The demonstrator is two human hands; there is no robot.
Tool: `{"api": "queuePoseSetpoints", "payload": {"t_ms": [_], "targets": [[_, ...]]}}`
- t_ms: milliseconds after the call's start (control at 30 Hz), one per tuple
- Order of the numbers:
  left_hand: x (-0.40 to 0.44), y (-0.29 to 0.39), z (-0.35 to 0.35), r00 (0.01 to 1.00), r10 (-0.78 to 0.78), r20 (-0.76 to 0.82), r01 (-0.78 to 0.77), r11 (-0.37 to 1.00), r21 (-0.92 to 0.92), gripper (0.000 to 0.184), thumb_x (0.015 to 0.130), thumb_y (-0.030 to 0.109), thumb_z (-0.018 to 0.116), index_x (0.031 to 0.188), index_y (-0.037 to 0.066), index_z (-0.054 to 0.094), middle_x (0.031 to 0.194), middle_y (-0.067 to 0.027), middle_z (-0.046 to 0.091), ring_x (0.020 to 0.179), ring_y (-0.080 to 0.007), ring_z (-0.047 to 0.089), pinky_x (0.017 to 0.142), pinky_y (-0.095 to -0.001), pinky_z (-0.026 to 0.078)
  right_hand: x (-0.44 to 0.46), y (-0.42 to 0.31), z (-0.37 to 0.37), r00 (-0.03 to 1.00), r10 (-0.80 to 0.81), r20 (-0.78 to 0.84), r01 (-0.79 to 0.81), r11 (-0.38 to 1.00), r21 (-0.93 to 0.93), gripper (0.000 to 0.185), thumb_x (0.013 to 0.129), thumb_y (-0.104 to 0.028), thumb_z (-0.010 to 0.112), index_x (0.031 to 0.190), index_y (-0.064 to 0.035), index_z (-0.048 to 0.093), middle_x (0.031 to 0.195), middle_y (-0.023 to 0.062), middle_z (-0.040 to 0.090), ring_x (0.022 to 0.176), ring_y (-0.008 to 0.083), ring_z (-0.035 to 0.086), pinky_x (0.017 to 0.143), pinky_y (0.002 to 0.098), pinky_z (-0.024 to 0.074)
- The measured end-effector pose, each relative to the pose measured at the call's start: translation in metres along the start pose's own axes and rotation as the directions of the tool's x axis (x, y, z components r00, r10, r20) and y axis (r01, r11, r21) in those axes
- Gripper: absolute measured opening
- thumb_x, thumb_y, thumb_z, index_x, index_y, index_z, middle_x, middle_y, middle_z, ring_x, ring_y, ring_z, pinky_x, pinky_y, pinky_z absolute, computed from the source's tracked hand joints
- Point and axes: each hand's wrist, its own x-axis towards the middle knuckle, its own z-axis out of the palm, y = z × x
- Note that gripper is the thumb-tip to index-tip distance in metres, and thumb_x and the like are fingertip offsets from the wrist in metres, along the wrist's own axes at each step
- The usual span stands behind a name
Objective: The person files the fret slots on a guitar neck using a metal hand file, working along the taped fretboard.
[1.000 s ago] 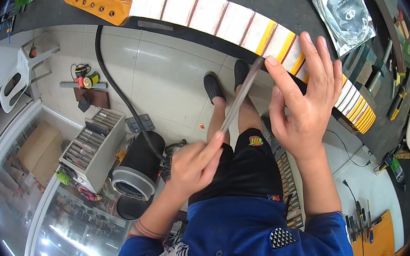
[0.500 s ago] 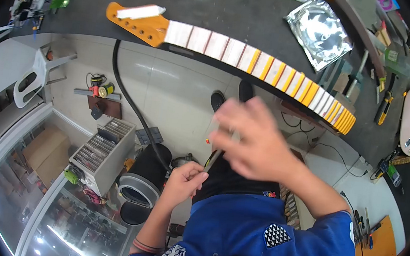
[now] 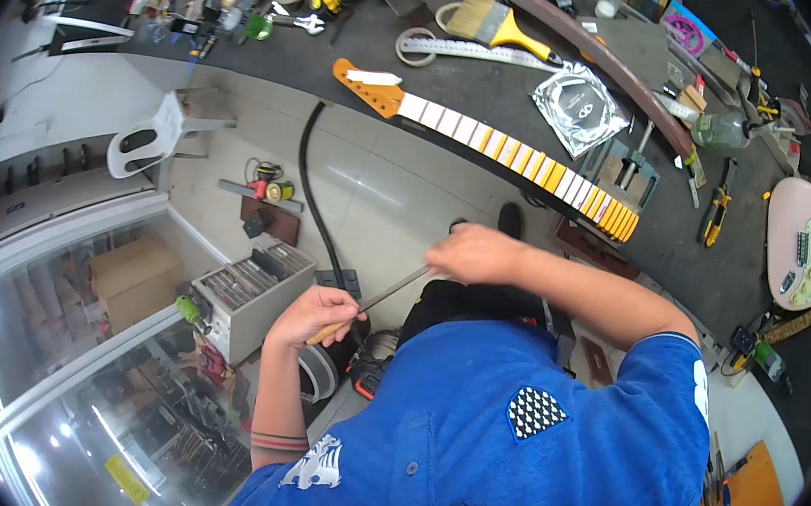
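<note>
While the left hand (image 3: 305, 317) pinches a slim tool (image 3: 392, 289), the right hand (image 3: 473, 253) bunches near its tip. The neck (image 3: 496, 146), toward one o'clock, is masked; progress unclear.

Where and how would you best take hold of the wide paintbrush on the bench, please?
I would grip the paintbrush mid-way along its yellow handle, from above, fingers across it: the brush lies flat, and the slim handle points rightward, away from the broad bristles.
</note>
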Motion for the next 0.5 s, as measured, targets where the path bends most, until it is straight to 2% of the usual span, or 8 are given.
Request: {"api": "queuePoseSetpoints", "payload": {"t_ms": [67, 167, 233, 267, 300, 400, 433, 500], "targets": [[-0.021, -0.004, 0.004, 0.997, 0.002, -0.071, 0.003, 0.998, 0.063, 0.027, 0.108, 0.025, 0.079, 0.109, -0.003, 0.080, 0.070, -0.0054, 0.070, 0.054, -0.0100, 0.063, 0.048, -0.0242, 0.046, -0.033, 0.037, 0.001, 0.958, 0.212, 0.191, -0.191, 0.974, -0.126, 0.031, 0.106, -0.035, 0.071, 0.124, -0.0096, 0.067, 0.116, 0.0152, 0.079, 0.115, 0.0381, 0.075, 0.103, 0.0508, 0.0539], [-0.036, 0.001, 0.022, 0.989, 0.010, -0.147, 0.019, 0.981, 0.193, 0.024, 0.109, 0.022, 0.078, 0.108, -0.002, 0.080, 0.071, -0.0037, 0.069, 0.055, -0.0090, 0.062, 0.049, -0.0238, 0.046, -0.041, 0.023, -0.003, 0.982, 0.186, -0.018, -0.185, 0.954, -0.238, 0.047, 0.103, -0.039, 0.076, 0.137, -0.0083, 0.066, 0.131, 0.0167, 0.073, 0.124, 0.0373, 0.070, 0.109, 0.0520, 0.0518], [-0.028, 0.022, 0.046, 0.991, 0.003, -0.137, 0.039, 0.953, 0.302, 0.023, 0.109, 0.021, 0.077, 0.106, -0.001, 0.080, 0.071, -0.0034, 0.070, 0.055, -0.0088, 0.062, 0.050, -0.0238, 0.046, -0.016, -0.024, -0.014, 0.992, 0.026, -0.127, -0.051, 0.979, -0.197, 0.054, 0.104, -0.041, 0.076, 0.144, -0.0065, 0.064, 0.139, 0.0168, 0.068, 0.131, 0.0349, 0.066, 0.111, 0.0519, 0.0511], [-0.023, 0.030, 0.058, 0.991, 0.000, -0.134, 0.048, 0.935, 0.352, 0.022, 0.109, 0.021, 0.077, 0.106, -0.001, 0.080, 0.072, -0.0032, 0.070, 0.055, -0.0087, 0.061, 0.050, -0.0238, 0.046, 0.000, -0.048, -0.018, 0.991, -0.042, -0.125, 0.021, 0.985, -0.170, 0.056, 0.106, -0.043, 0.074, 0.147, -0.0059, 0.063, 0.135, 0.0162, 0.069, 0.132, 0.0353, 0.067, 0.111, 0.0511, 0.0509], [-0.012, 0.028, 0.064, 0.994, 0.054, -0.097, -0.019, 0.943, 0.332, 0.023, 0.109, 0.022, 0.077, 0.104, -0.001, 0.079, 0.072, -0.0030, 0.070, 0.054, -0.0087, 0.060, 0.050, -0.0241, 0.045, 0.013, -0.068, -0.015, 0.962, -0.150, -0.226, 0.118, 0.982, -0.147, 0.043, 0.108, -0.041, 0.071, 0.134, -0.0064, 0.066, 0.123, 0.0168, 0.074, 0.119, 0.0353, 0.074, 0.105, 0.0518, 0.0540], [-0.013, 0.048, 0.079, 0.994, 0.071, -0.087, -0.036, 0.938, 0.346, 0.024, 0.109, 0.023, 0.078, 0.105, -0.001, 0.079, 0.071, -0.0032, 0.070, 0.055, -0.0090, 0.061, 0.050, -0.0249, 0.045, 0.037, -0.099, -0.005, 0.999, -0.041, 0.017, 0.043, 0.995, -0.090, 0.033, 0.109, -0.040, 0.068, 0.118, -0.0085, 0.065, 0.102, 0.0168, 0.077, 0.099, 0.0376, 0.078, 0.094, 0.0526, 0.0577], [-0.019, 0.047, 0.072, 0.996, 0.065, -0.060, -0.046, 0.960, 0.277, 0.025, 0.108, 0.023, 0.079, 0.103, -0.001, 0.079, 0.071, -0.0038, 0.070, 0.055, -0.0093, 0.061, 0.050, -0.0254, 0.044, 0.030, -0.088, -0.002, 0.987, -0.114, -0.116, 0.107, 0.992, -0.064, 0.030, 0.110, -0.038, 0.066, 0.106, -0.0090, 0.061, 0.089, 0.0165, 0.076, 0.089, 0.0405, 0.077, 0.084, 0.0532, 0.0585], [-0.037, 0.043, 0.059, 0.996, 0.048, -0.071, -0.027, 0.962, 0.273, 0.024, 0.108, 0.023, 0.079, 0.102, 0.000, 0.079, 0.071, -0.0037, 0.071, 0.055, -0.0093, 0.061, 0.049, -0.0252, 0.044, -0.001, -0.055, -0.006, 0.995, -0.051, -0.087, 0.044, 0.996, -0.072, 0.030, 0.111, -0.038, 0.065, 0.103, -0.0091, 0.062, 0.092, 0.0161, 0.077, 0.094, 0.0419, 0.077, 0.084, 0.0542, 0.0588]]}}
